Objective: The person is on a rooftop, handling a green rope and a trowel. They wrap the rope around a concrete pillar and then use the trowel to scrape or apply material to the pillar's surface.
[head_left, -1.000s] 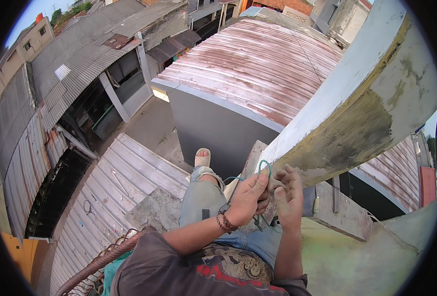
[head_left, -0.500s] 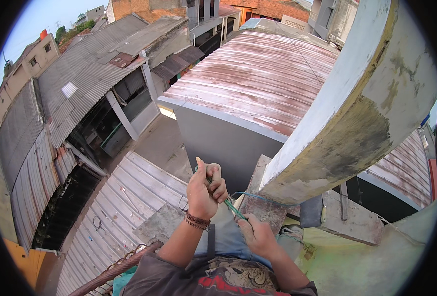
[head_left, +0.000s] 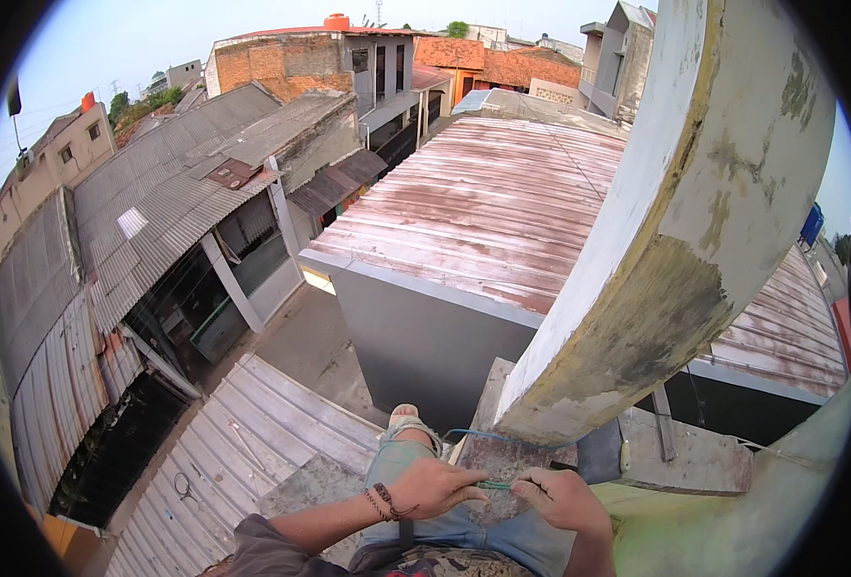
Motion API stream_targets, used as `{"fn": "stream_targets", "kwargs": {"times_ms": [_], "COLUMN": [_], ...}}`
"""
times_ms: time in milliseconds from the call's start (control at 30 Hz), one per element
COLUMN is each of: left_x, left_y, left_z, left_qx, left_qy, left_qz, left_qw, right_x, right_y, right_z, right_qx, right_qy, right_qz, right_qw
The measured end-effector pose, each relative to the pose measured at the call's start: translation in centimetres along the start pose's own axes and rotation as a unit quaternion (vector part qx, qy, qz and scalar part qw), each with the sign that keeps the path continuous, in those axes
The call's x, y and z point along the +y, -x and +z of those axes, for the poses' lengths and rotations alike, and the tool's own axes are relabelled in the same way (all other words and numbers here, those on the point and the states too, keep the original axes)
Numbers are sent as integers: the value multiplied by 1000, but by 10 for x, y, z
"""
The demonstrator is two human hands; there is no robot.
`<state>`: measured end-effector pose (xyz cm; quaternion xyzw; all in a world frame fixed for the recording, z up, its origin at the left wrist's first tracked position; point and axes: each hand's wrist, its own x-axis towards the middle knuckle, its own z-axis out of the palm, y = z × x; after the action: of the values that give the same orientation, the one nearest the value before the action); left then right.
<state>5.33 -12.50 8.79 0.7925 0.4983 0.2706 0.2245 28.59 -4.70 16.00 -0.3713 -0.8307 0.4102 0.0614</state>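
The left hand (head_left: pixel 435 489) has thumb and fingers pinched on a green cord (head_left: pixel 495 486), which spans the gap between the two grips to the right hand (head_left: pixel 562 497), its thumb and fingers likewise pressed on it, a weathered pillar (head_left: pixel 627 317) rising beyond that grip.

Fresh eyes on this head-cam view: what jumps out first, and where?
Probably the thick, stained pale pillar slanting up the right side of the view. Left of it, the red-streaked corrugated roof spreads across the upper middle. Low in the centre, the left hand and right hand hold a green cord between them.
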Motion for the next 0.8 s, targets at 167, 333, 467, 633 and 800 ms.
{"fn": "stream_targets", "kwargs": {"times_ms": [167,333,467,633,800], "left_x": [24,17,24,17,21], "left_y": [-14,-21,-22,-49,-78], "left_z": [-19,4,12,47,72], "left_qx": [-53,20,63,145,307], "left_qy": [52,234,292,374,283], "left_qz": [-66,-22,-122,-118,25], "left_qw": [995,972,946,909,908], "right_x": [-22,-34,-28,-25,-48], "right_y": [-1,-8,-17,-28,-36], "right_z": [2,13,32,58,45], "right_qx": [169,218,278,383,467], "right_qy": [21,26,-151,-119,-110], "right_qz": [-104,-140,-123,-89,-107], "right_qw": [980,966,941,912,871]}}
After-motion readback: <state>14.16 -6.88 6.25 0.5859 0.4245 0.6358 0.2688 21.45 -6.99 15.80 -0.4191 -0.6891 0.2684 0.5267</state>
